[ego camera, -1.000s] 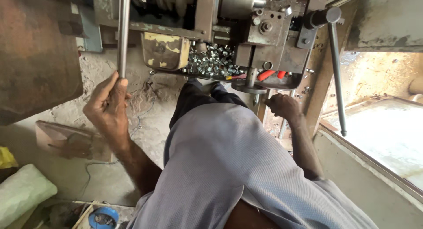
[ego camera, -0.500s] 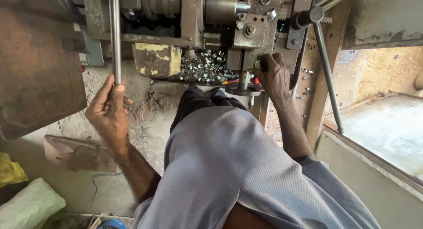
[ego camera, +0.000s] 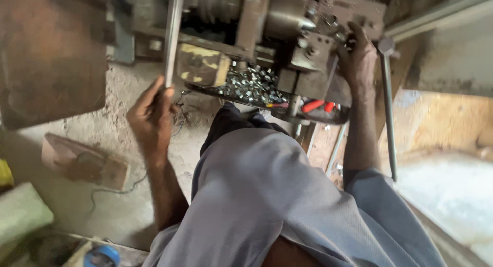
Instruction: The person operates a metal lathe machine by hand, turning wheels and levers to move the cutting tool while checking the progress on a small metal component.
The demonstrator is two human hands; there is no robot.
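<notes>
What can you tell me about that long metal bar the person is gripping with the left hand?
The bar is a slim, straight rod of dull grey metal. It stands nearly upright in front of the brown, grimy machine and runs out of the top of the picture, so its upper end is unseen. The left hand wraps its lower end, thumb up along the rod. Just to its right sits a yellowish block.

This is a small, rough metal workshop. A grimy, oil-dark lathe (ego camera: 277, 25) fills the top of the view, with a tray (ego camera: 267, 95) of shiny metal chips under it. The floor (ego camera: 102, 205) is bare and dusty, and a wood block (ego camera: 84, 161) lies on it.
</notes>
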